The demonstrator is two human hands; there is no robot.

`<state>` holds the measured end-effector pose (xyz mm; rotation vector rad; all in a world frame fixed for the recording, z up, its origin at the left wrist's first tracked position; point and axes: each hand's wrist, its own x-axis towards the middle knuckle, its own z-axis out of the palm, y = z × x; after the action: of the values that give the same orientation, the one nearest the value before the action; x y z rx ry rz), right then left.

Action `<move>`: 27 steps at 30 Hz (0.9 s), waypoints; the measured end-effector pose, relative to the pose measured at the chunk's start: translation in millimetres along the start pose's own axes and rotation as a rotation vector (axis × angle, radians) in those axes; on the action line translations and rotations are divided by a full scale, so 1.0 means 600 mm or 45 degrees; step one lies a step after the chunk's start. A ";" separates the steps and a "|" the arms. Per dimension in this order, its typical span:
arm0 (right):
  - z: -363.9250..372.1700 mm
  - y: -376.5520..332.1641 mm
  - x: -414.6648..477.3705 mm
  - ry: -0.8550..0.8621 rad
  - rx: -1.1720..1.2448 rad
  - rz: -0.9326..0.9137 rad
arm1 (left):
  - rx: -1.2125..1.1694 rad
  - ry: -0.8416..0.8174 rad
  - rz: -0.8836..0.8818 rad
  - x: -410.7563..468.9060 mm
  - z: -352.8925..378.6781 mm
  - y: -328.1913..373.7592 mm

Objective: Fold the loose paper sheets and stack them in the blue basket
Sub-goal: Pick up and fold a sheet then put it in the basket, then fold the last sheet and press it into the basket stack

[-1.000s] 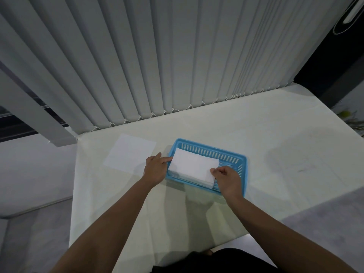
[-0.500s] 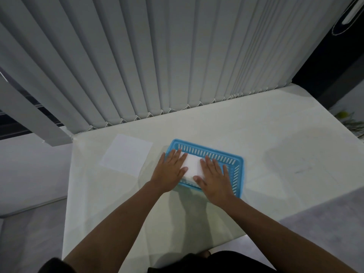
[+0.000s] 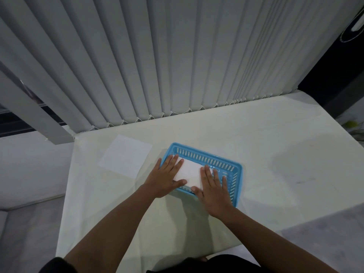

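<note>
- Flat loose white paper sheet (image 3: 126,155) lies on the pale worktop (image 3: 275,146), left of the basket;
- Left hand (image 3: 165,178), fingers spread flat, presses the folded white paper stack (image 3: 189,172);
- Right hand (image 3: 214,191), fingers likewise splayed, presses it inside the slotted blue plastic basket (image 3: 234,170).

My basket (image 3: 235,170) is bright sky blue, its walls a row of narrow upright slots, and the folded paper (image 3: 190,171) in it is plain white. A flat sheet (image 3: 126,154) beside it is the same plain white, pale against the cream table (image 3: 256,146). Behind, the blinds (image 3: 177,56) run in grey vertical stripes.
</note>
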<state>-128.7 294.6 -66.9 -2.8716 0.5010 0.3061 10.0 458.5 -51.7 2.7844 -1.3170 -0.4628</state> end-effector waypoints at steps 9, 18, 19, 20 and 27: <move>-0.018 0.019 -0.004 -0.015 -0.077 -0.089 | -0.006 0.046 -0.098 -0.016 -0.004 0.001; -0.106 -0.022 0.014 0.250 0.161 -0.161 | -0.352 0.390 -0.479 -0.062 0.004 -0.016; -0.113 -0.034 0.023 0.274 0.199 -0.173 | -0.381 0.417 -0.550 -0.071 0.006 -0.025; -0.118 -0.046 0.033 0.300 0.232 -0.188 | -0.399 0.431 -0.618 -0.080 0.008 -0.035; -0.129 -0.149 0.125 0.286 0.365 -0.387 | -0.425 0.422 -0.937 -0.131 0.001 -0.130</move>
<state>-15.2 335.0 4.5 -2.6566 0.1227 -0.1297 21.3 568.4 -43.6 2.7888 -0.1088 -0.1819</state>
